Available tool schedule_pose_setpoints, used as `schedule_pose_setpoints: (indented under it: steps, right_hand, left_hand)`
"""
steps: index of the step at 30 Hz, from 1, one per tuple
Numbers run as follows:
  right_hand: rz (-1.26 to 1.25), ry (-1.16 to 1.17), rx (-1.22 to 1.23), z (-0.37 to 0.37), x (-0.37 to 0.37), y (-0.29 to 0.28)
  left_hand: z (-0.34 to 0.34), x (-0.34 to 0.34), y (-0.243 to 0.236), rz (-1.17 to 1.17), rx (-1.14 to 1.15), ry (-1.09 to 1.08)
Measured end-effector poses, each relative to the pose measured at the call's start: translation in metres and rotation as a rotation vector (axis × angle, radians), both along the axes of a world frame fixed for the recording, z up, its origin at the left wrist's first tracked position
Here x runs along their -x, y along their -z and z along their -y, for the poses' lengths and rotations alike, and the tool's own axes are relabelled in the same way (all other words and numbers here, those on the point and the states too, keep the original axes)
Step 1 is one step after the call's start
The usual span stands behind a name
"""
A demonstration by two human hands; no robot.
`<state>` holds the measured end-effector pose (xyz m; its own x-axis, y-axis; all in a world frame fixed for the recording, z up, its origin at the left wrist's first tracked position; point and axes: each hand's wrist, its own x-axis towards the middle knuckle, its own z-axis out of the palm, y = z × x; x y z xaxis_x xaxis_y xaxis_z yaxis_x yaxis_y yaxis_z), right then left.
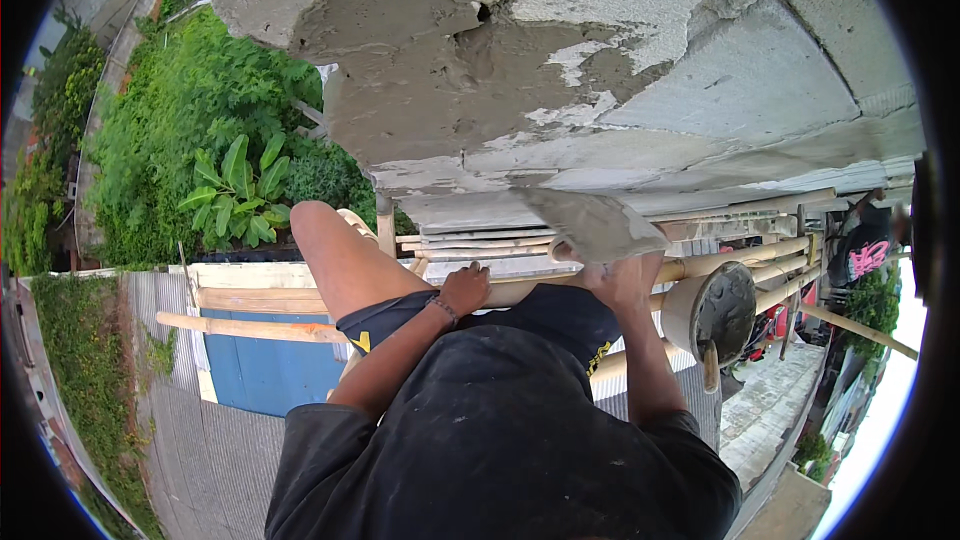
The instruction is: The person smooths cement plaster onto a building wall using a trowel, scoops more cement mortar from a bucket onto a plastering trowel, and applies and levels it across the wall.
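Note:
My right hand (617,282) is closed round a plastering trowel (595,225), its flat blade smeared with grey mortar and held just below the concrete overhang. The trowel's handle is mostly hidden by the hand. Near my bare knee, my left hand (464,289) is closed beside a bamboo pole (515,292); what its fingers hold, if anything, is hidden. A bucket (684,314) of wet grey mortar (727,305) stands right of my right forearm, with a wooden handle (709,366) at its near rim. Ahead, dark wet mortar (420,70) covers part of the concrete surface (700,70).
Bamboo scaffold poles (250,327) run left and right around my legs. Far below lie a corrugated roof (220,460) and a blue panel (265,362). Green trees (190,110) grow at the left. Another person in a dark shirt (868,240) is at the far right.

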<state>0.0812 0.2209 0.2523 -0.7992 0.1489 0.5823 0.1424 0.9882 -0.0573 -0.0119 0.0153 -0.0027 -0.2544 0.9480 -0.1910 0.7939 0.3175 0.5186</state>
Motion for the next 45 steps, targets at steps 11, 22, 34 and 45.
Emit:
schedule_pose_setpoints:
  steps: [11, 22, 34, 45]
  right_hand:
    - [0.793, 0.097, 0.255, -0.055, 0.019, 0.284]
    - [0.674, 0.242, 0.179, -0.074, 0.006, 0.176]
    - [0.17, 0.077, 0.113, -0.07, -0.014, 0.045]
    - [0.801, 0.241, 0.317, -0.065, 0.027, 0.227]
  left_hand:
    - [0.003, -0.003, -0.003, -0.014, -0.014, -0.044]
    - [-0.001, -0.002, 0.001, 0.047, 0.082, -0.034]
    - [-0.002, 0.001, 0.002, 0.044, 0.077, -0.054]
    - [0.008, -0.001, 0.007, 0.003, -0.038, -0.042]
